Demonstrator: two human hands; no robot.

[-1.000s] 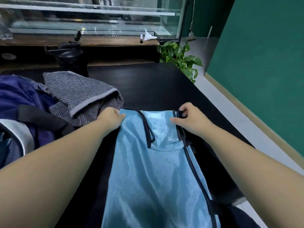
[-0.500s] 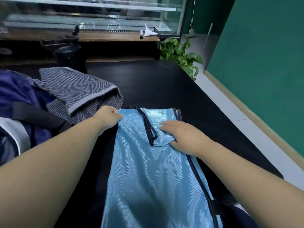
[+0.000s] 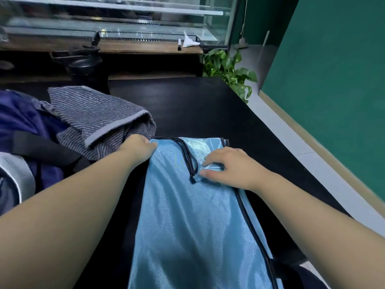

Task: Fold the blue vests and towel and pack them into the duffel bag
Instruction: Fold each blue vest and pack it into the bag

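Observation:
A shiny light blue vest (image 3: 187, 222) with black trim lies folded lengthwise on the black table (image 3: 187, 105), running from the near edge toward the middle. My left hand (image 3: 139, 149) grips its far left corner. My right hand (image 3: 231, 167) rests on the vest beside the black neckline, thumb and fingers pinching a small bunch of fabric. A grey striped towel (image 3: 93, 117) lies crumpled to the left, draped over the navy duffel bag (image 3: 20, 122), whose black strap (image 3: 41, 149) crosses it.
The table's right edge drops to a pale floor strip (image 3: 291, 138) along a green wall (image 3: 333, 80). A potted plant (image 3: 229, 67) stands past the far right corner. A black object (image 3: 83, 63) and a glass case (image 3: 125, 28) are behind the table.
My right hand left the vest's far right corner, slid left and nearer onto the neckline area, and now pinches fabric there. My left hand kept its hold on the left corner.

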